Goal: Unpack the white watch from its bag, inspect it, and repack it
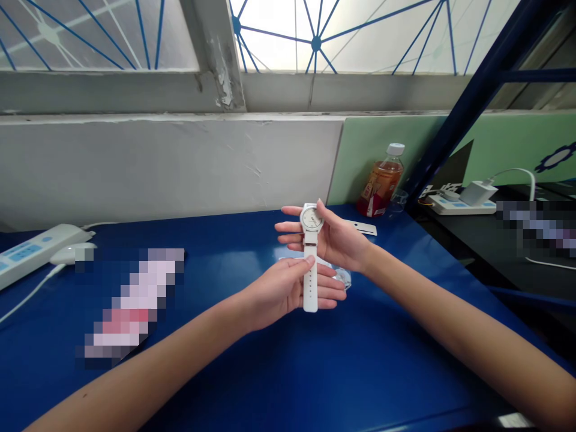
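Observation:
A white wristwatch (311,218) with a round dial is held up above the blue table, its strap hanging down toward me. My left hand (292,285) pinches the lower, holed part of the strap between the thumb and the fingers spread behind it. Near the watch case, my right hand (335,234) grips from the right, thumb at the edge of the dial and fingers stretched out behind. Beneath the hands lies a clear plastic wrapper (344,277), partly hidden. A flat white piece (365,228) rests on the table just behind my right wrist.
At the back right stands a bottle of reddish drink (381,180) beside a blue metal post (468,90). A blurred-out flat object (139,303) and a white power strip (38,249) lie at left. Another power strip (461,205) with a charger sits on the black table at right.

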